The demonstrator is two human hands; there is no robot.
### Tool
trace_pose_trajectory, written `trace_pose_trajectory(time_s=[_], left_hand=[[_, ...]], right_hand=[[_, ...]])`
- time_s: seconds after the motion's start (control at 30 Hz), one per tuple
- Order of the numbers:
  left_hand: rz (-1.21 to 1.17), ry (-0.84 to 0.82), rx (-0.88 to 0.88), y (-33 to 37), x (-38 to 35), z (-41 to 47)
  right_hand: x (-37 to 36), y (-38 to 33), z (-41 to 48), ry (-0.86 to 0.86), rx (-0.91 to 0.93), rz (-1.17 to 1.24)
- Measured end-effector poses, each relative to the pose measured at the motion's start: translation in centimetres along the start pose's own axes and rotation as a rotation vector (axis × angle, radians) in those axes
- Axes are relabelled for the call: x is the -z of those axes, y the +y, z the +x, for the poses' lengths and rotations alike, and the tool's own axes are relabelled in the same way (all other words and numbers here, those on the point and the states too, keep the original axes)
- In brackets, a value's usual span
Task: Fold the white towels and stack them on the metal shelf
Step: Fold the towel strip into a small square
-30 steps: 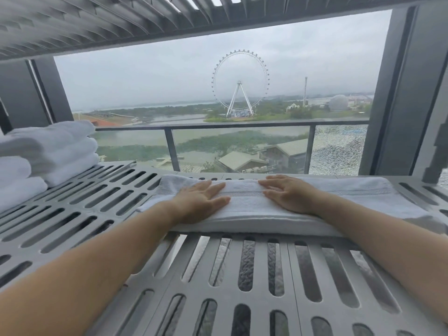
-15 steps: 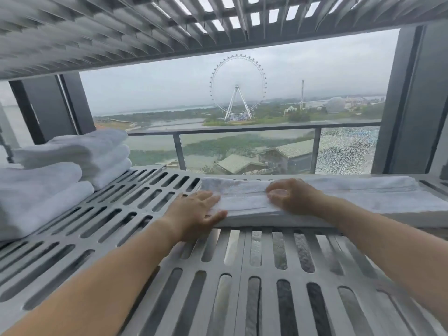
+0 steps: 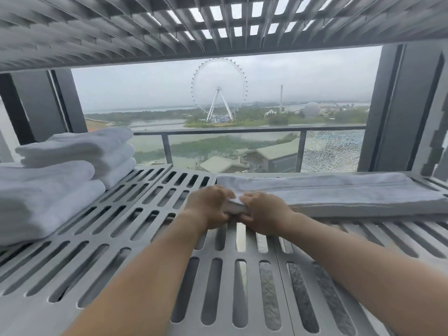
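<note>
Nearest us on the metal shelf (image 3: 135, 238), both our forearms reach in over the slotted deck, and our hands have come together. A second ago they lay flat and apart on top of the long towel (image 3: 339, 195); now they have slid to its near-left corner. Our left hand (image 3: 208, 207) and right hand (image 3: 264, 212) sit almost touching, fingers curled closed on that corner, pinching the layered edge between them.

We read that as smoothing finished and the next fold being set up: with the corner gathered, the left end can be carried over to the right to halve the length.

The towel itself lies as a long band, running from our hands out to the right, its near edge roughly in line with the shelf's slots and its far edge close to the back rim.

Left of the towel there is a broad bare stretch of deck, good room to swing or slide the fold. Beyond that, far left of the towel, two piles of folded towels (image 3: 80, 154) already stand, which is where we judge this one ends up.

Above the towel the upper shelf (image 3: 218, 25) hangs low, so any lift needs to stay shallow.
</note>
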State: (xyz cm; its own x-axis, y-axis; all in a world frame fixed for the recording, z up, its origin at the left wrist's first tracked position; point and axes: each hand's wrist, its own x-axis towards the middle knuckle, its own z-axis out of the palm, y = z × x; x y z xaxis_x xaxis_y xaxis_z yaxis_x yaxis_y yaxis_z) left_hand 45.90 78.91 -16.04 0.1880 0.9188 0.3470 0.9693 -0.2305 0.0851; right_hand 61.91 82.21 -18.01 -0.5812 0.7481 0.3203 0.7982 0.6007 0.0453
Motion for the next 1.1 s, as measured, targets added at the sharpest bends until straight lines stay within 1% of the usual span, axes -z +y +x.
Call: trace_pose_trajectory(time_s=[0.07, 0.1, 0.13, 0.17, 0.2, 0.23, 0.27, 0.33, 0.37, 0.4, 0.43, 0.5, 0.57, 0.63, 0.7, 0.8, 0.87, 0.93, 1.0, 1.03, 1.1], left_hand=[[-0.056, 0.176, 0.160, 0.1, -0.1, -0.1], [-0.088, 0.223, 0.263, 0.0, -0.1, -0.1], [-0.101, 0.223, 0.348, -0.1, -0.1, -0.2], [-0.112, 0.179, 0.405, -0.2, -0.2, -0.1], [-0.148, 0.115, 0.429, -0.2, -0.3, -0.1], [-0.237, 0.060, 0.437, 0.1, -0.3, 0.1], [-0.411, 0.023, 0.463, 0.5, -0.3, 0.3], [-0.944, -0.023, 0.569, 1.9, 0.4, 0.7], [-1.159, -0.031, 0.635, 2.6, 0.7, 0.9], [-1.257, -0.028, 0.670, 3.0, 0.9, 1.1], [-1.275, -0.035, 0.664, 3.4, 1.0, 1.3], [-1.173, -0.017, 0.604, 4.2, 0.8, 1.6], [-1.109, 0.049, 0.605, 4.8, 0.4, 1.9], [-1.128, 0.139, 0.654, 6.0, 0.4, 2.7], [-1.122, 0.264, 0.652, 7.5, 0.8, 3.9], [-1.130, 0.424, 0.506, 10.7, 2.0, 6.2], [-1.039, 0.460, 0.364, 14.1, 2.4, 8.1], [-0.810, 0.479, 0.189, 18.3, 2.0, 10.0], [-0.493, 0.484, -0.017, 22.5, 0.7, 11.4], [-0.336, 0.444, -0.108, 24.4, -0.4, 11.9], [-0.044, 0.254, -0.221, 27.3, -3.2, 12.4]], right_hand=[[-0.2, -0.2, -0.1, 0.074, -0.039, 0.055], [-0.2, -0.1, -0.2, 0.093, -0.055, 0.105], [-0.1, 0.0, -0.3, 0.093, -0.060, 0.154], [0.2, 0.1, -0.5, 0.062, -0.055, 0.202], [0.5, 0.3, -0.6, 0.012, -0.039, 0.260], [1.0, 0.6, -0.8, -0.039, -0.018, 0.319], [1.5, 1.1, -1.0, -0.072, 0.004, 0.357], [2.4, 2.7, -1.8, -0.071, 0.005, 0.363], [2.7, 4.0, -2.3, -0.050, -0.037, 0.335], [3.0, 5.4, -2.9, -0.032, -0.101, 0.295], [3.2, 6.9, -3.7, -0.030, -0.169, 0.260], [3.6, 10.0, -5.3, -0.093, -0.273, 0.214], [3.9, 12.5, -6.8, -0.171, -0.335, 0.159], [3.7, 14.3, -8.3, -0.229, -0.368, 0.135], [3.4, 15.2, -9.3, -0.252, -0.342, 0.124], [3.7, 15.6, -9.8, -0.254, -0.265, 0.179], [4.6, 17.0, -10.6, -0.215, -0.261, 0.228], [5.4, 19.7, -12.0, -0.177, -0.284, 0.223], [5.9, 22.8, -13.9, -0.171, -0.293, 0.164], [6.1, 24.3, -14.8, -0.165, -0.305, 0.148], [6.3, 26.7, -16.4, -0.127, -0.333, 0.139]])
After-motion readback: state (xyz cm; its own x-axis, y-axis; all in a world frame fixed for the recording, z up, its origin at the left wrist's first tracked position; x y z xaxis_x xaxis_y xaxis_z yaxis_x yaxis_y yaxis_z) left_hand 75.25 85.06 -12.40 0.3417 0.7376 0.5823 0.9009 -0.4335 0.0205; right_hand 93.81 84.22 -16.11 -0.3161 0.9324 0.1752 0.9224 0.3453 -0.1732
